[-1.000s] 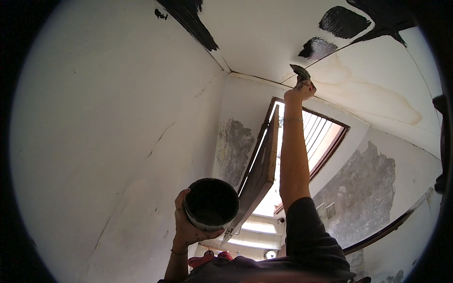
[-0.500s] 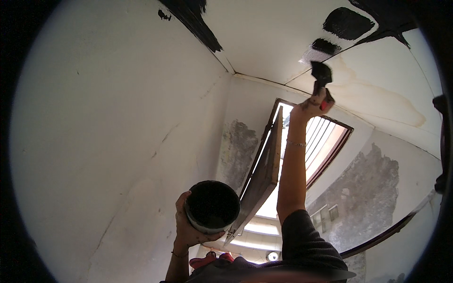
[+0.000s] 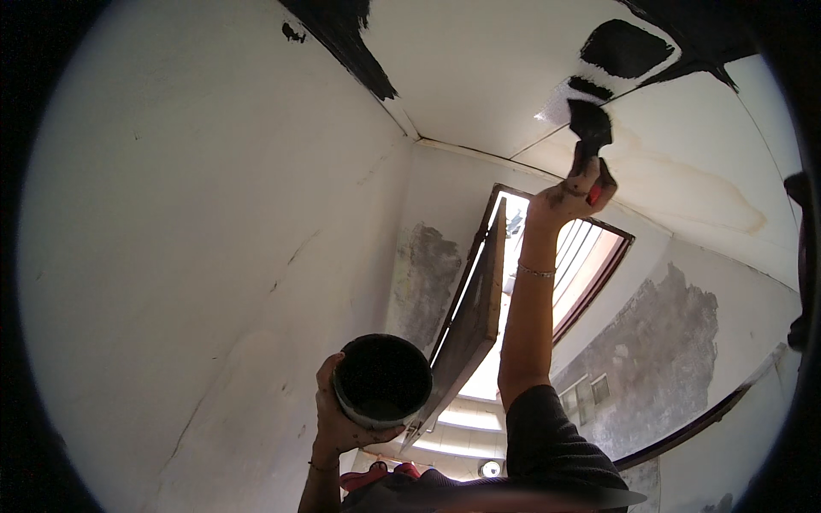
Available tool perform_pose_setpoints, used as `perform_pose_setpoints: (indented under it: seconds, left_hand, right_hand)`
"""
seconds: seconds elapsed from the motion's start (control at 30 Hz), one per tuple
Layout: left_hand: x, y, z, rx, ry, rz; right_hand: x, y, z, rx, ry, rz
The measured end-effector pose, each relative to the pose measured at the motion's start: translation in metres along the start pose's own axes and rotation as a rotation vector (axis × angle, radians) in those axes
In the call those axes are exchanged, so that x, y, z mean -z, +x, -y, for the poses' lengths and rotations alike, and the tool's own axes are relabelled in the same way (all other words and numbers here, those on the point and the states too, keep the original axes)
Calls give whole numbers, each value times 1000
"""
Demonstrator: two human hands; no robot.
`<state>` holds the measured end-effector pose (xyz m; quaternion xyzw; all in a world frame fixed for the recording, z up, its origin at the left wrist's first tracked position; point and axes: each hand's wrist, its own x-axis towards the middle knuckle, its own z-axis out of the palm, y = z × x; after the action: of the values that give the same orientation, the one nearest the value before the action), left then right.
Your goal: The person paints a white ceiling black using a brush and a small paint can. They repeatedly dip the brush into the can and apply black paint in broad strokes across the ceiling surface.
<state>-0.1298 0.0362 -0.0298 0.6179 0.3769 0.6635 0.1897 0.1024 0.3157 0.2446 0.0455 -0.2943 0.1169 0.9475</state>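
Note:
My right hand [image 3: 569, 198] is raised toward the ceiling, its fingers wrapped round the handle of a paintbrush [image 3: 590, 122] with wide black bristles. The bristle end overlaps a small black patch [image 3: 590, 87] beside a ceiling seam; whether it touches the surface I cannot tell. Low in front of me, my left hand [image 3: 335, 419] grips a round tub [image 3: 381, 422] around its side and underside. The tub's inside looks dark, and its contents are too dim to make out. Larger black paint patches [image 3: 627, 48] cover parts of the white ceiling [image 3: 479, 77].
A tall white wall [image 3: 214, 214] with cracks fills the left. Ahead, a wooden shutter [image 3: 470, 325] stands ajar at a barred window [image 3: 581, 248]. Grey bare patches [image 3: 658, 342] mark the walls. A brownish stain [image 3: 710, 188] spreads over the ceiling at right.
My right hand and the paintbrush have shifted slightly right; the bristles now overlap the lower part of the small black patch. My left hand still holds the tub in nearly the same place.

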Motion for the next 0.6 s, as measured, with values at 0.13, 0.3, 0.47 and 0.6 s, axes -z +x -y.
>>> perform_pose_setpoints:
  seconds: [0.13, 0.3, 0.47, 0.6]
  left_hand:
    - [-5, -2, 2, 33, -82, 7]
    - [-6, -2, 3, 15, -28, 15]
    - [-8, -3, 5, 44, -130, 48]
    - [-8, -2, 9, 54, -126, 109]
  right_hand:
    - [-24, 6, 9, -134, 25, 4]
    - [-53, 24, 44, 168, -6, 282]
    - [-47, 17, 101, 445, -232, 447]
    - [-38, 22, 107, 794, -352, 603]
